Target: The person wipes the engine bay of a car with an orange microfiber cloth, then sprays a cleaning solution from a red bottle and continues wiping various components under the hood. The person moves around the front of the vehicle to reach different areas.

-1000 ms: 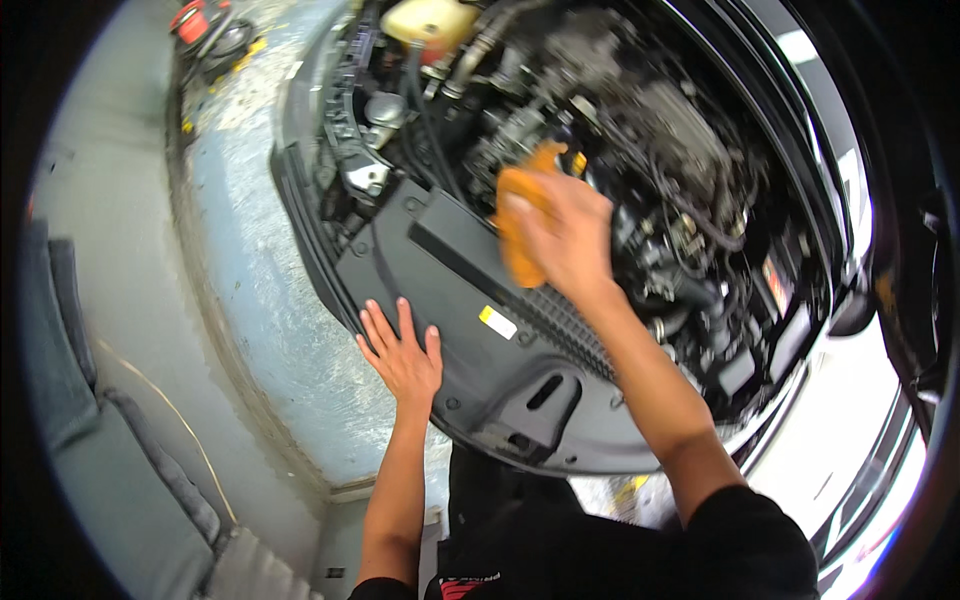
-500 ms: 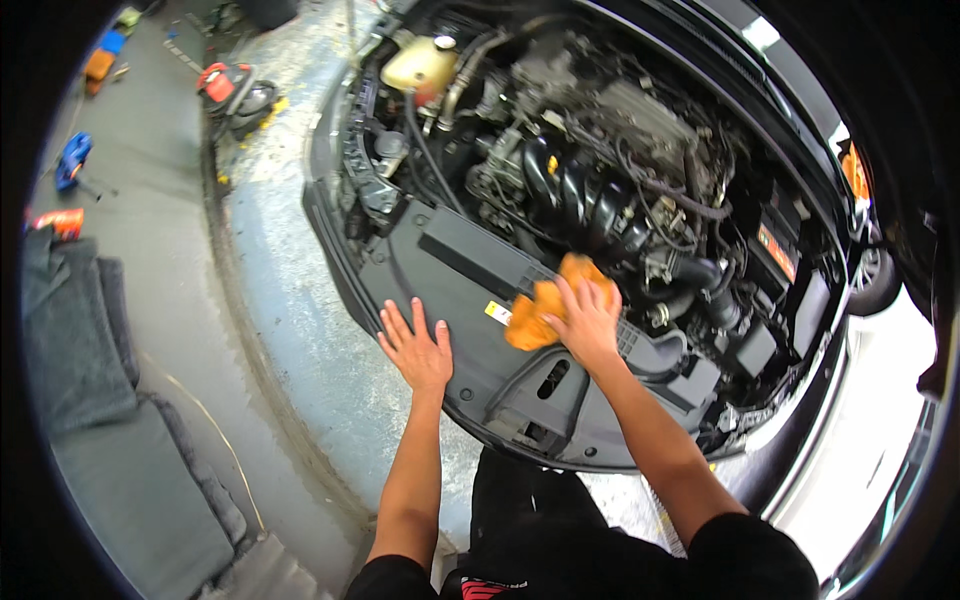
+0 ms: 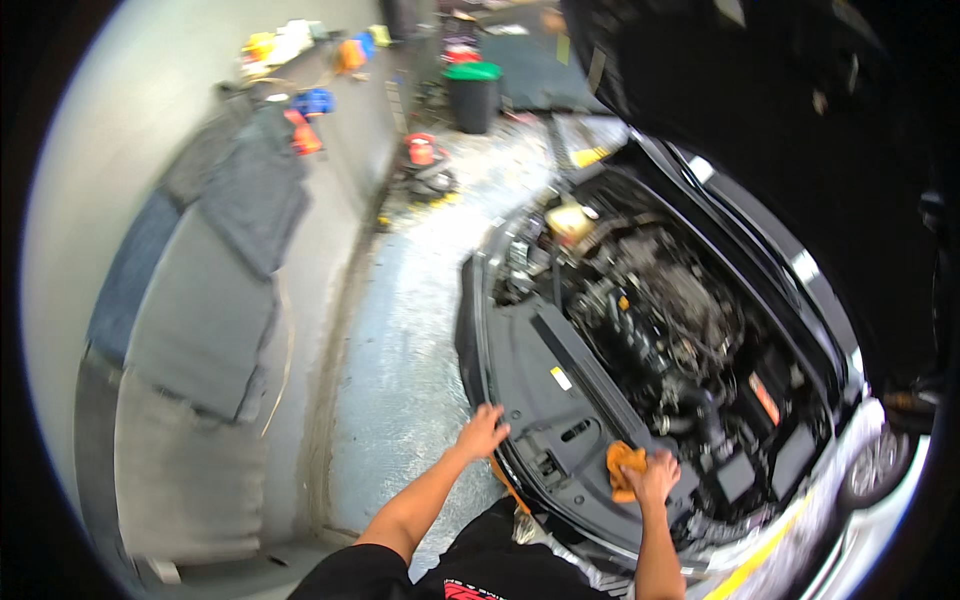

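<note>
At five o'clock, the right hand (image 3: 656, 476) is closed round crumpled orange cloth (image 3: 621, 470). At six, the left hand (image 3: 484, 433) is half-curled, hold unclear.

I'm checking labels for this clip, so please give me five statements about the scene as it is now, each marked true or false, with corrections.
1. The right hand holds an orange cloth. True.
2. A white-and-yellow label lies on the black panel. True.
3. The left hand rests on the engine. False: it is at the front edge of the black panel.
4. The hood is closed. False: it is raised, leaving the engine exposed.
5. The dark bin in the background has a red top. False: its top is green.
</note>
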### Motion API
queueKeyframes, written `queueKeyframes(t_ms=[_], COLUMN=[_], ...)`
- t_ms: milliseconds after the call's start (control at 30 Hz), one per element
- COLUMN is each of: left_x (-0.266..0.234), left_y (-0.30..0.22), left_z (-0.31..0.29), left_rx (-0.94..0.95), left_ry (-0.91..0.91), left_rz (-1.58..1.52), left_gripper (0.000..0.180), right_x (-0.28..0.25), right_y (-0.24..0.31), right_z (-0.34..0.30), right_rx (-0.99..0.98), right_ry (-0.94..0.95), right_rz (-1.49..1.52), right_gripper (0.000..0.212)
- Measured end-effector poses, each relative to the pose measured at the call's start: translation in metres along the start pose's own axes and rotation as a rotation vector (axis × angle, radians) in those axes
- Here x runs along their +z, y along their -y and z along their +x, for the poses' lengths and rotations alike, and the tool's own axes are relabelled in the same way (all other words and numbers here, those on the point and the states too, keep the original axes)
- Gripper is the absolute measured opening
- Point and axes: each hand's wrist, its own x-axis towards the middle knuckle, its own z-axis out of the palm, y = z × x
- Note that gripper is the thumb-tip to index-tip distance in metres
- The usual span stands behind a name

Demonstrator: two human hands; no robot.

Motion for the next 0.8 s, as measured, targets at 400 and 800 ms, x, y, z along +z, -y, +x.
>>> queueKeyframes(t_ms=[400, 800], left_x=[-0.011, -0.092], left_y=[0.150, 0.294], left_z=[-0.342, -0.273], left_rx=[-0.665, -0.602], left_ry=[0.239, -0.151], left_rz=[0.091, -0.216], left_gripper=[0.067, 0.049], right_x=[-0.058, -0.110], right_y=[0.039, 0.180], right_z=[-0.052, 0.009], right_rx=[0.011, 0.083], right_ry=[-0.006, 0.216], right_rz=[1.062, 1.518], right_gripper=[0.035, 0.051])
